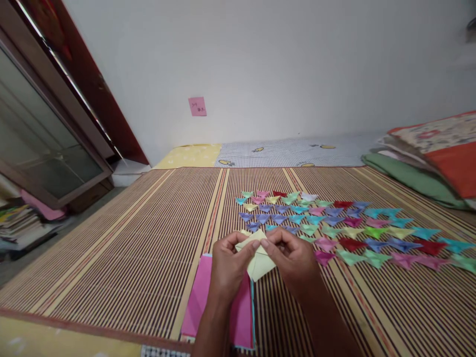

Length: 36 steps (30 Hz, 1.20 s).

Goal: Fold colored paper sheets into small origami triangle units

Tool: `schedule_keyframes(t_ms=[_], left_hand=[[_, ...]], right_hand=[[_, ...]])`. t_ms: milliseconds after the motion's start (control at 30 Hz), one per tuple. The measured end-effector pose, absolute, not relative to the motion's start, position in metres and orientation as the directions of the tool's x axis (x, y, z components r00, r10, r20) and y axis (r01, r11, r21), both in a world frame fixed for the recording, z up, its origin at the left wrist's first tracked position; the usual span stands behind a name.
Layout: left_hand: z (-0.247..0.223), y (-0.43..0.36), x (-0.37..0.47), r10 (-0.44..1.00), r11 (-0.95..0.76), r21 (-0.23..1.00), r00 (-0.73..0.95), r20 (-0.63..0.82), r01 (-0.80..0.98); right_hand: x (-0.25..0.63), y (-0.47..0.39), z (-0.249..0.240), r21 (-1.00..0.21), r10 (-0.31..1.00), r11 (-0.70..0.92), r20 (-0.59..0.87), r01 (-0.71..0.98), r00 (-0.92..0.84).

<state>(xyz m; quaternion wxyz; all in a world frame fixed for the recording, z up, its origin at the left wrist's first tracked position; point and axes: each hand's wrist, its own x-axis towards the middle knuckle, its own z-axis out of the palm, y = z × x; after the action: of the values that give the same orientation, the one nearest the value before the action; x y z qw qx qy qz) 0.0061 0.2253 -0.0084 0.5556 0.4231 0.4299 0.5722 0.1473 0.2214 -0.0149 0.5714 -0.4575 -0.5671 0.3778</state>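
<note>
Fingers of the left hand [226, 265] and right hand [297, 257] pinch the yellow paper [261, 266], equally near. Its free tip faces the near edge of the mat [130, 248]

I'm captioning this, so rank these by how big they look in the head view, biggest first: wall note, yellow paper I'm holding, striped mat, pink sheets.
1. Striped mat
2. Pink sheets, even partly covered
3. Yellow paper
4. Wall note
</note>
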Motion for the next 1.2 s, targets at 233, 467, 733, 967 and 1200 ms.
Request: schedule_keyframes(t_ms=[233, 467, 733, 967, 1200], left_hand=[[-0.008, 0.225, -0.001, 0.998, -0.046, 0.974, 0.019, 0.052, -0.22], [-0.005, 0.225, -0.005, 0.99, -0.047, 0.977, 0.122, 0.074, -0.209], [-0.005, 0.222, -0.008, 0.981, -0.002, 0.976, 0.188, 0.044, -0.218], [-0.004, 0.223, -0.009, 0.982, -0.013, 0.976, 0.183, 0.054, -0.217], [-0.001, 0.221, -0.01, 0.981, -0.053, 0.989, 0.178, 0.077, -0.135]], right_hand=[[0.149, 0.223, -0.016, -0.941, 0.942, 0.333, 0.335, 0.056, 0.026], [0.151, 0.224, -0.015, -0.946, 0.946, 0.324, 0.324, 0.03, -0.014], [0.157, 0.224, -0.015, -0.968, 0.961, 0.241, 0.249, -0.074, -0.117], [0.161, 0.224, -0.012, -0.957, 0.951, 0.28, 0.288, -0.078, -0.11], [0.159, 0.224, -0.012, -0.95, 0.948, 0.312, 0.313, -0.025, -0.061]])
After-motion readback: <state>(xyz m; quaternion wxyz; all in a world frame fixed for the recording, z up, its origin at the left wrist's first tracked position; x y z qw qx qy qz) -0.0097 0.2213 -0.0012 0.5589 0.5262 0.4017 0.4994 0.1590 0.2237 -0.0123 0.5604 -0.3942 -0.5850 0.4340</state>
